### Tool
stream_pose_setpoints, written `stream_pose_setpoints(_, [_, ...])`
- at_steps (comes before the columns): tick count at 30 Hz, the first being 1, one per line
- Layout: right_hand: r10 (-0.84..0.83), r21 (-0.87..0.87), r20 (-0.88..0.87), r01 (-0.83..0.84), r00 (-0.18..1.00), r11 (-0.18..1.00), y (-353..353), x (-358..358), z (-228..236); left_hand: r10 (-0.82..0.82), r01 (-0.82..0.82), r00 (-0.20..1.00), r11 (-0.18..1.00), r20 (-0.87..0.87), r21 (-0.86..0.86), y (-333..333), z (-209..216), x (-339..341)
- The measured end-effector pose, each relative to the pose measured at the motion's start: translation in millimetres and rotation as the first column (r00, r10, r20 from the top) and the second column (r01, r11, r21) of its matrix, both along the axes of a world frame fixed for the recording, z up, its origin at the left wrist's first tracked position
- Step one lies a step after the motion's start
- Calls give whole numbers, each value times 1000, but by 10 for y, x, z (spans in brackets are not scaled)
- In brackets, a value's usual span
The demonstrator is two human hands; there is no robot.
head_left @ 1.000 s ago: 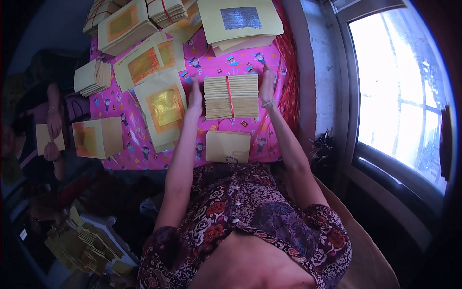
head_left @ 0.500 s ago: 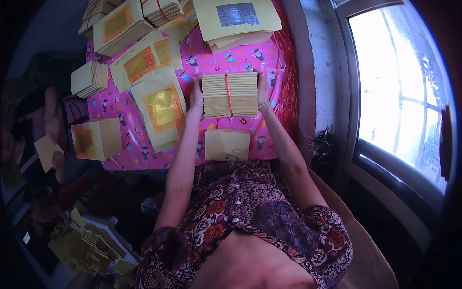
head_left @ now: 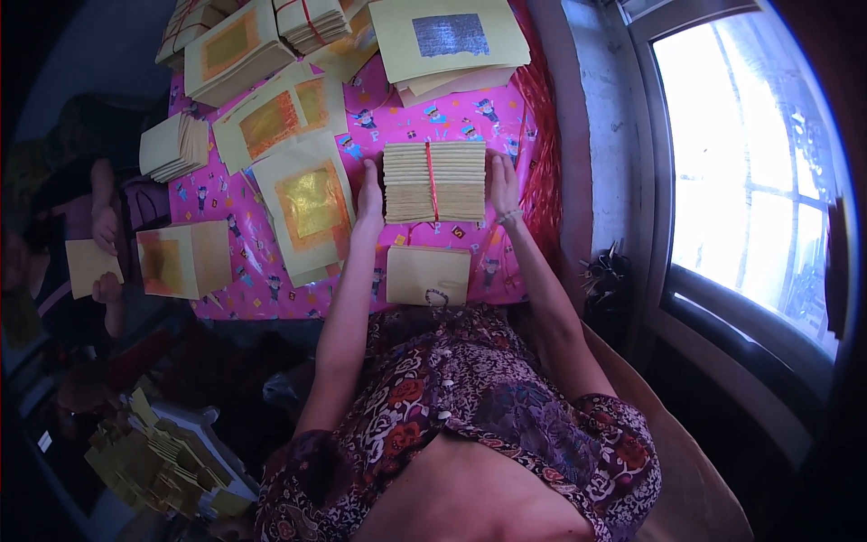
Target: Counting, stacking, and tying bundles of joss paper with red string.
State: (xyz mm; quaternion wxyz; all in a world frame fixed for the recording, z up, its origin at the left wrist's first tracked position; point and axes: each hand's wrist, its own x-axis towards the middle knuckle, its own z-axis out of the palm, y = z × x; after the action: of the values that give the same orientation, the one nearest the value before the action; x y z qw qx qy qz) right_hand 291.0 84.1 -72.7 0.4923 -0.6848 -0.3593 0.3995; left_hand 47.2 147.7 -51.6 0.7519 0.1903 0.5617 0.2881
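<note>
A bundle of folded yellow joss paper [head_left: 408,185], tied round the middle with a red plastic string [head_left: 432,181], lies on the pink table in front of me. My left hand [head_left: 369,196] stands along its left side, fingers straight, with a narrow gap to the paper. On the other side my right hand [head_left: 505,187] is likewise stretched out, slightly apart from the bundle. Neither hand holds anything. Nearer to me, by the table's front edge, is a smaller stack of plain yellow paper [head_left: 426,274], with a beaded loop [head_left: 437,296] at its near edge.
Loose sheets with gold squares [head_left: 312,203] overlap left of my arm. A tall stack with a silver square [head_left: 424,54] sits at the back, beside red plastic strands [head_left: 533,135]. More tied bundles [head_left: 312,23] fill the far left. At the left, another person's hands [head_left: 107,285] hold a sheet.
Both my hands have come away sideways from the bundle they were pressed against. The bundle stays in place. At the left, the other person's sheet has turned.
</note>
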Motion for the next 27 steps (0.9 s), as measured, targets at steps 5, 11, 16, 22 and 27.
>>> stream_pose_setpoints(5, [100, -4, -353, -108, 930, 994, 111, -173, 361, -158, 197, 969, 957, -188, 213, -34, 47, -6])
stream_pose_setpoints(11, [116, -12, -492, -140, 863, 990, 201, -119, 394, -196, 257, 948, 936, -250, 241, -3, 68, 71])
stream_pose_setpoints(16, [75, -51, -465, -111, 882, 992, 159, -193, 369, -181, 223, 959, 958, -219, 182, -13, 63, 44])
stream_pose_setpoints(22, [-10, -34, -447, -6, 894, 999, -133, -121, 298, -162, 214, 960, 951, -226, 225, -76, 156, 98])
stream_pose_setpoints(27, [161, -13, -359, -178, 919, 984, -231, -266, 299, -153, 235, 955, 914, -255, 330, -331, 408, 191])
